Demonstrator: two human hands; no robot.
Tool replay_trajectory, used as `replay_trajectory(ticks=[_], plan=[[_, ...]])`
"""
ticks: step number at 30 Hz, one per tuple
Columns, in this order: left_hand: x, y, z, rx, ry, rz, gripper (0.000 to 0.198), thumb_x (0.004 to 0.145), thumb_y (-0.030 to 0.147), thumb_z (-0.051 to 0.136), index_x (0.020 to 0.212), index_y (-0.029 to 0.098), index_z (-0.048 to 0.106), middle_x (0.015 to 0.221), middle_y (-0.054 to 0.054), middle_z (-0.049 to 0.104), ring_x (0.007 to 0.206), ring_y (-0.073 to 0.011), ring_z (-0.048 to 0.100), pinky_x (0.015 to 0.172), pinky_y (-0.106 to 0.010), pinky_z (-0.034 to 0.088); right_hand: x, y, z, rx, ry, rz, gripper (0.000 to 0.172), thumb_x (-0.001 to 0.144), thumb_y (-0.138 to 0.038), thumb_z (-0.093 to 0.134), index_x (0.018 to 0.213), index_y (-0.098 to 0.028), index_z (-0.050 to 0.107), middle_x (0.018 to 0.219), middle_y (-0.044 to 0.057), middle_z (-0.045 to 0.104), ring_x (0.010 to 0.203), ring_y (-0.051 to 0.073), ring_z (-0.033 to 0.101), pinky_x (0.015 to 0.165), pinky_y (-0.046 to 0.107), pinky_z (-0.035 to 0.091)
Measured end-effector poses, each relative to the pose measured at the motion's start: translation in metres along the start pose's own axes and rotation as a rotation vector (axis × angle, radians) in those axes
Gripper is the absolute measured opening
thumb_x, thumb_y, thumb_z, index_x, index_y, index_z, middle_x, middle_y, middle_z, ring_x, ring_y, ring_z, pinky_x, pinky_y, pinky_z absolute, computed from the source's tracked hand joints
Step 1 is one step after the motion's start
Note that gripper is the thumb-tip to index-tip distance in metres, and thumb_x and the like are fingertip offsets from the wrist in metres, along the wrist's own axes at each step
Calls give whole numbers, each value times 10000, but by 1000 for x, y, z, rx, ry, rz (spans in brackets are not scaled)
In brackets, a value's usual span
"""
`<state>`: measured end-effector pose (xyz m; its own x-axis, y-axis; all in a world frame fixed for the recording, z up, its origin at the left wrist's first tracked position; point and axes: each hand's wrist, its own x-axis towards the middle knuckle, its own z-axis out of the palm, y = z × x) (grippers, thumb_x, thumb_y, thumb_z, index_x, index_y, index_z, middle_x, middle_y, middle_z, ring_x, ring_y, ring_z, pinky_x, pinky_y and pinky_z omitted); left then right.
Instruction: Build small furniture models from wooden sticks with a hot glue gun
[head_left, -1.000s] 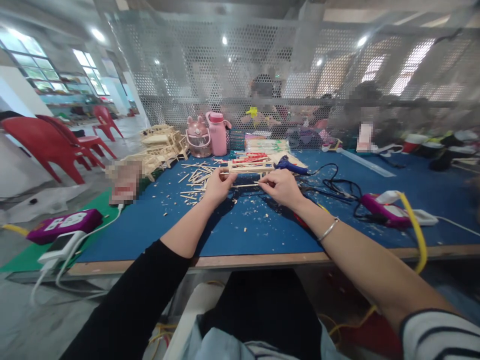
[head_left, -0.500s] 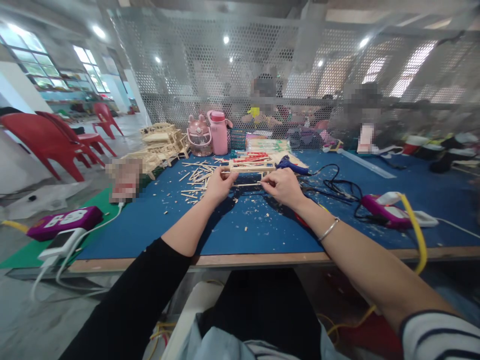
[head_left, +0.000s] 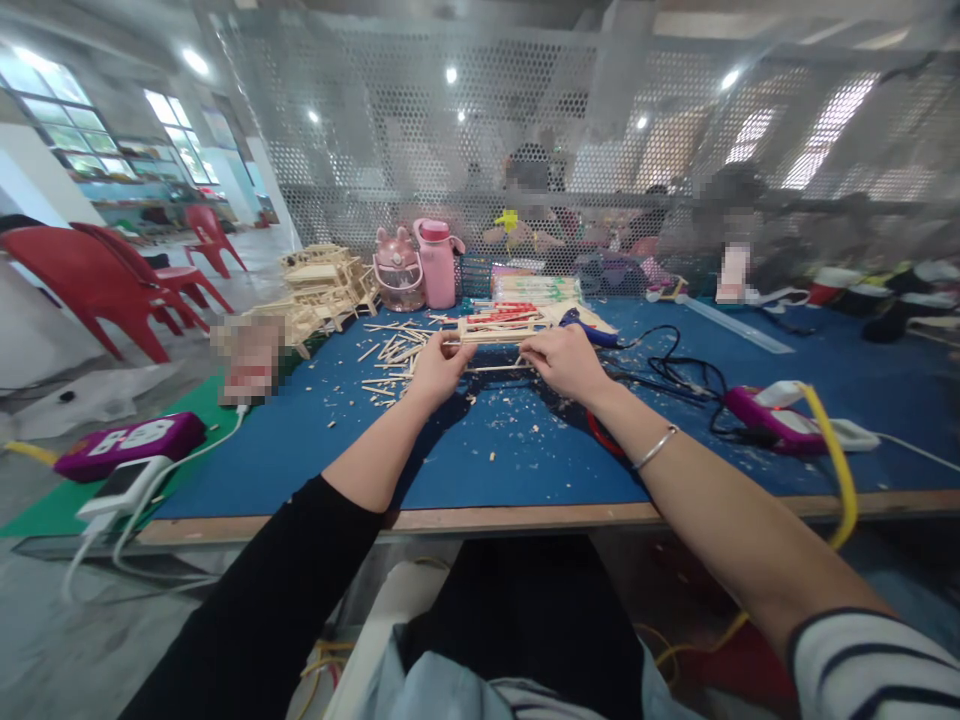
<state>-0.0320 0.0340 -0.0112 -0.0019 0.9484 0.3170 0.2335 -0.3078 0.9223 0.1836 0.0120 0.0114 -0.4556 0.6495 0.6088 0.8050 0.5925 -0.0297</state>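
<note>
A small frame of thin wooden sticks [head_left: 495, 335] is held just above the blue table [head_left: 480, 470], in the middle. My left hand [head_left: 436, 369] pinches its left end, fingers closed. Closed on the frame's right end is my right hand [head_left: 564, 362], with a thin stick running between the two hands. A silver bangle sits on my right wrist. Loose wooden sticks [head_left: 390, 358] lie scattered to the left of the hands. A blue glue gun [head_left: 594, 332] lies just behind my right hand.
Finished stick models [head_left: 322, 290] are stacked at the far left, beside a pink bottle [head_left: 437, 264] and a pink jar [head_left: 397, 274]. Black cables [head_left: 675, 375] and a purple power strip [head_left: 765, 418] lie right. Another purple strip [head_left: 127, 446] sits left. A perforated screen stands behind.
My right hand has moved slightly up and back along the frame's right end. The left hand and the frame have hardly moved.
</note>
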Motion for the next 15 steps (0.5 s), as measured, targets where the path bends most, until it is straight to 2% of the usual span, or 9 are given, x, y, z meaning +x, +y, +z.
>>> replay_trajectory(ticks=[15], plan=[[2, -3, 0, -43, -7, 3, 344, 709, 335, 670, 965, 183, 498, 576, 53, 542, 443, -65, 437, 456, -188, 305, 5, -3, 0, -112, -19, -68, 191, 862, -244, 499, 855, -213, 687, 846, 37, 689, 805, 180, 549, 669, 319, 217]])
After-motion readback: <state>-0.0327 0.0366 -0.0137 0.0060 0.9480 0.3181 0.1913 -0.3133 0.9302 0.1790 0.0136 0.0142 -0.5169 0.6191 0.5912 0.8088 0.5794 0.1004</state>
